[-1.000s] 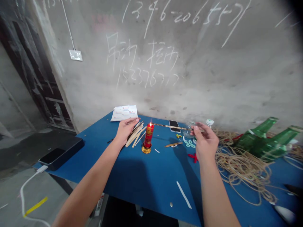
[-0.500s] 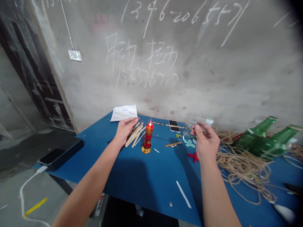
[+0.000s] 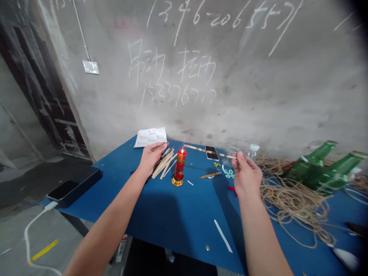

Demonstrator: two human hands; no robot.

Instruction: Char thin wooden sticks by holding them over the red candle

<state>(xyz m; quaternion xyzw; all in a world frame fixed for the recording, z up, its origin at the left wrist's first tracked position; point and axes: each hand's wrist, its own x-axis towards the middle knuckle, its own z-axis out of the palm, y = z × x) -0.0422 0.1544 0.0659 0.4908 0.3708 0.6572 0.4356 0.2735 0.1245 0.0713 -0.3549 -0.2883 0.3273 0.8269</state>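
Wooden strip (image 3: pixel 209 151) — 1, in right hand (image 3: pixel 246 174)

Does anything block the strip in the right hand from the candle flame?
Nothing visible does. The thin wooden strip in the right hand runs unobstructed to the flame of the red candle, its far end right beside it. The smartphone lies flat beneath the strip, out of its path.
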